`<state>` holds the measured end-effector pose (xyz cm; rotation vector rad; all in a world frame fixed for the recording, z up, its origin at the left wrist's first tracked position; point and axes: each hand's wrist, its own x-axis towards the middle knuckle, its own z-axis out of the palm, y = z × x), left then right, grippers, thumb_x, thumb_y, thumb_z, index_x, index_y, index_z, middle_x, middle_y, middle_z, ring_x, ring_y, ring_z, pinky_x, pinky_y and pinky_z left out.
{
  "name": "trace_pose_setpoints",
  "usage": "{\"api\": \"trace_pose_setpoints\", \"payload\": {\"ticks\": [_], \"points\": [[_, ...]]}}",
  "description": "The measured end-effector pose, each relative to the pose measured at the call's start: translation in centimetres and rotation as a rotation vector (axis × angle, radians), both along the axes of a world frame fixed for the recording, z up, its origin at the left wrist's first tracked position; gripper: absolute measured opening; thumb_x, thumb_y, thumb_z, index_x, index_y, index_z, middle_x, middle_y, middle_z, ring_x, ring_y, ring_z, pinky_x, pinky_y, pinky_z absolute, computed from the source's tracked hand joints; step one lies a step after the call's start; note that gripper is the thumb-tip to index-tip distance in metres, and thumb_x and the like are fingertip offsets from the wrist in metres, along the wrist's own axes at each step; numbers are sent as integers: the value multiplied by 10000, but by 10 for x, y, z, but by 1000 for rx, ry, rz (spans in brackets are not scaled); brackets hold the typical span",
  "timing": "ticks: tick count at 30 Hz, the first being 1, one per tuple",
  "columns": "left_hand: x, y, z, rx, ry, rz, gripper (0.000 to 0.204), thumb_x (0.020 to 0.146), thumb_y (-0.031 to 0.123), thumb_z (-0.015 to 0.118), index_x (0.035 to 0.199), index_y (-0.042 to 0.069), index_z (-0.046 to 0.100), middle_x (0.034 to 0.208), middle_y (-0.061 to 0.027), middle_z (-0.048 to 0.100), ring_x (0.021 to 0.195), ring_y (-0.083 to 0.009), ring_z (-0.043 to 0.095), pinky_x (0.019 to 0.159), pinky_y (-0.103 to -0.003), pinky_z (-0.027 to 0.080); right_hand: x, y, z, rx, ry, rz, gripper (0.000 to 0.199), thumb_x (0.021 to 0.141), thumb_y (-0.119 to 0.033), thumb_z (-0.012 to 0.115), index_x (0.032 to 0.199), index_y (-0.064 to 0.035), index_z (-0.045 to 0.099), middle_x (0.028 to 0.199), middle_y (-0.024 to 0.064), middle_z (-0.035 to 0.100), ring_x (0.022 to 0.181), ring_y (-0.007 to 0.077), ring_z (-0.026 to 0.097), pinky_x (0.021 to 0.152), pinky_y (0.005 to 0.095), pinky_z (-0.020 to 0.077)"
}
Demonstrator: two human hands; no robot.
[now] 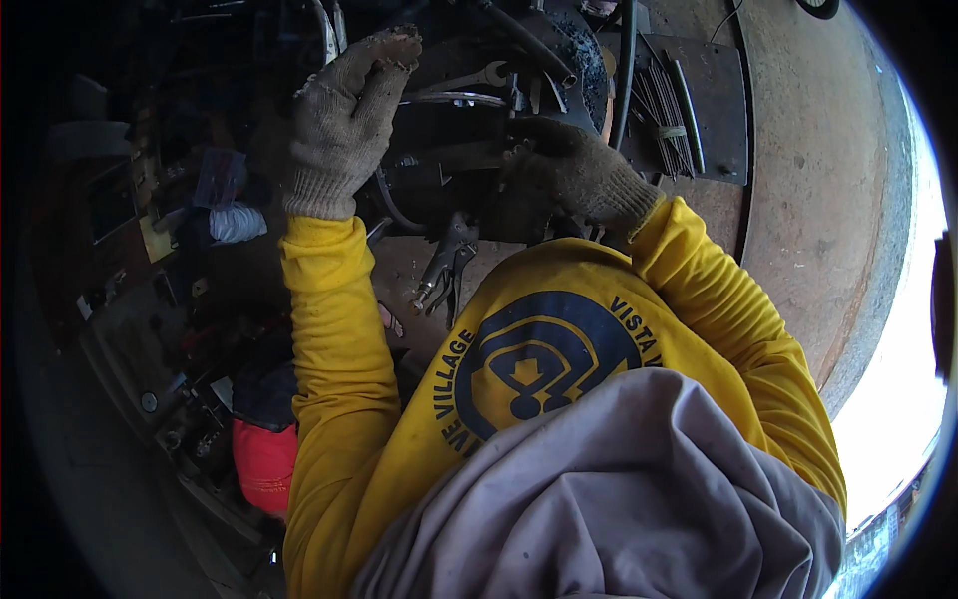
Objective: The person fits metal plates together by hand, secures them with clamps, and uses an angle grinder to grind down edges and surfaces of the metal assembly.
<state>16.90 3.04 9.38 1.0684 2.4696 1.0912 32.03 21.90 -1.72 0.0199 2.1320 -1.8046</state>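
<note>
My left hand [344,130], in a worn, soiled knit glove, is raised at the upper left of centre. Its fingers reach up and bend right, a little apart from the thumb, with nothing visible between them. My right hand [589,175], also gloved, is lower and to the right. Its fingers curl inward over the dark work area; shadow hides what they hold. Between the hands lies a combination wrench [474,78], above a thin curved metal strip [454,98]. Locking pliers [447,262] hang or lie near my body, touched by neither hand.
A bundle of thin rods [667,125] lies on a dark metal plate [723,120] at the right. A dark pipe [529,45] slants across the top. At left are a white cloth [237,224] and a person in a red garment [264,464]. Concrete floor [823,200] spreads right.
</note>
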Motion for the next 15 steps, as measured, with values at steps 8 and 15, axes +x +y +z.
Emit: {"api": "trace_pose_setpoints", "payload": {"ticks": [8, 15], "points": [[11, -35, 27, 202, -30, 234, 280, 977, 28, 536, 1239, -40, 607, 1172, -158, 673, 1083, -227, 660, 990, -353, 515, 0, -3, 30, -53, -43, -109, 485, 947, -304, 626, 1313, 7, 556, 1063, 163, 702, 1028, 239, 676, 951, 339, 506], [17, -55, 24, 175, 13, 309, 279, 971, 15, 531, 1232, -45, 607, 1167, -159, 673, 1081, -229, 659, 993, -354, 513, 4, -5, 24, -34, 79, -39, 452, 948, -285, 626, 1288, 8, 573, 1089, 159, 696, 1030, 231, 675, 944, 336, 510]]}}
